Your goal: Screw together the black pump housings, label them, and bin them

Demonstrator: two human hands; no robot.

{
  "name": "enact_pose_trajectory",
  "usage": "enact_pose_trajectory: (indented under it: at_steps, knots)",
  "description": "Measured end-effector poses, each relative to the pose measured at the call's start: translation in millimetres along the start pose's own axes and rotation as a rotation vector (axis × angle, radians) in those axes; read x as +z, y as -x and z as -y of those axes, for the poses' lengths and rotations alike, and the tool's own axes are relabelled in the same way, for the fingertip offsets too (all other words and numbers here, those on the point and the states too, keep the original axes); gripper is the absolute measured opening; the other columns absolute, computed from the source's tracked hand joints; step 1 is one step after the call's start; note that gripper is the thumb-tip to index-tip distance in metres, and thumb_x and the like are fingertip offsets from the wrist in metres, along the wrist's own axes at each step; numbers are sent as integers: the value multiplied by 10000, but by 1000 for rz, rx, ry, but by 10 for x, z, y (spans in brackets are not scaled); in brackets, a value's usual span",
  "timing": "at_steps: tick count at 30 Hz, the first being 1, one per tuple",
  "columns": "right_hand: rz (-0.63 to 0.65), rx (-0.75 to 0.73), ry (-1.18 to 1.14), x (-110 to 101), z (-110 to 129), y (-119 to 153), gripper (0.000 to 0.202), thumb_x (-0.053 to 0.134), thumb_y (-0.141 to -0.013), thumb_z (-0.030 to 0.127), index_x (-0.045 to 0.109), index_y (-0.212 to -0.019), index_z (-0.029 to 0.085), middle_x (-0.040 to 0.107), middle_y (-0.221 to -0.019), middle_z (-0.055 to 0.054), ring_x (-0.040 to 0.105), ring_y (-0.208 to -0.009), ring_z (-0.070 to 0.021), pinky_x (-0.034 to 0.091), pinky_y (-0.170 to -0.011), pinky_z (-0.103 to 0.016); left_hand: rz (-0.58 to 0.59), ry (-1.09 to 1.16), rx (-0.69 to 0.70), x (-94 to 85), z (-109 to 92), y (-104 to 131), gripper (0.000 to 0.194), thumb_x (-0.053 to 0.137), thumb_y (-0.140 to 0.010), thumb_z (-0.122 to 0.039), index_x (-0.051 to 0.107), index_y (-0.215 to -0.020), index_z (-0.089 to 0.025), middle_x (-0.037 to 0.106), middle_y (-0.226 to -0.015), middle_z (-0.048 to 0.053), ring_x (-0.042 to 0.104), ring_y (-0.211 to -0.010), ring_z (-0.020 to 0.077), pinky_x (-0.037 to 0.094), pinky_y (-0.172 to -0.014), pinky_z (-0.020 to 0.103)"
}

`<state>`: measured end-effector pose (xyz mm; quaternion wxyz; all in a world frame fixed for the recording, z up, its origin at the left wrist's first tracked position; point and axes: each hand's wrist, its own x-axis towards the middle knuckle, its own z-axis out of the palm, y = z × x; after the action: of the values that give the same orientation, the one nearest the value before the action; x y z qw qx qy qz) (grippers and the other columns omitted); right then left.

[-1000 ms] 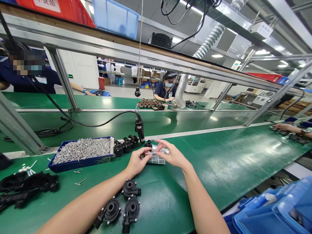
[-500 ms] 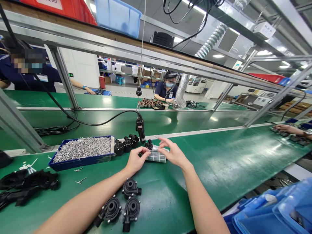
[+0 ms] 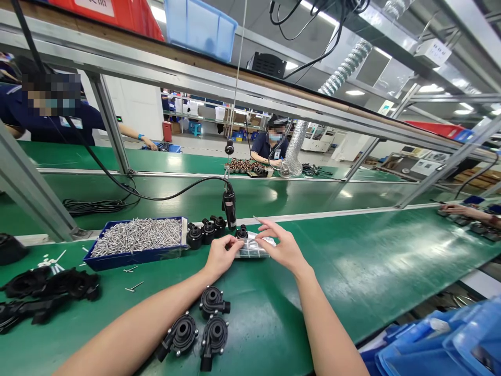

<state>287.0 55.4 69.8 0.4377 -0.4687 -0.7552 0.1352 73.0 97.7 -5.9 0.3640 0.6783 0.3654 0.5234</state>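
My left hand [image 3: 219, 256] is closed in a pinch at the left side of a silvery, grid-patterned block [image 3: 253, 249]; what its fingertips hold is too small to make out. My right hand [image 3: 285, 249] hovers at the block's right side, fingers bent, with a thin metal screw [image 3: 256, 220] sticking out from between them. Just behind the block stands a black pump housing [image 3: 242, 232], partly hidden by my left fingers. Above it hangs a black electric screwdriver [image 3: 229, 208] on a cord. Three black pump housings [image 3: 213, 334] with screws in their rims lie beside my left forearm.
A blue tray [image 3: 136, 258] full of screws stands left, with more black housings [image 3: 207, 230] beside it. Black parts [image 3: 50, 287] and loose screws [image 3: 135, 287] lie at left. Blue bins [image 3: 442, 339] are at lower right. A co-worker's hand [image 3: 454, 209] is far right.
The view has shifted slightly, so the scene sits a little further right. My right thumb and fingertips have drawn closer to my left fingertips over the block.
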Motion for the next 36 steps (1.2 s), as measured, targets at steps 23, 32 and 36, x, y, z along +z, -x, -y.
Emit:
enact_pose_trajectory:
  at_steps: [23,32,36]
  knots:
    - [-61,5,-218,274,81,17,787,670,-917,235,327,-1620,325,384,-1622,-138,493,-1453,-314,560,-1139,-556,131,43,129,24,-10,24,173,687,-925,-331,744,-1001,-187,754,-863,41,677,-763,197,549,-732,291]
    - [108,-75,-71,214,116,48,809,596,-952,173,268,-1665,370,278,-1675,-124,506,-1447,-309,621,-1055,-470,81,38,175,11,-36,10,212,677,-950,-331,756,-839,-169,758,-785,53,684,-722,189,569,-705,280]
    - [118,-70,-65,208,105,51,808,598,-963,185,260,-1666,397,267,-1681,-114,520,-1428,-305,642,-1006,-446,64,28,182,19,-18,15,242,668,-978,-336,780,-846,-167,785,-801,57,701,-702,189,580,-680,273]
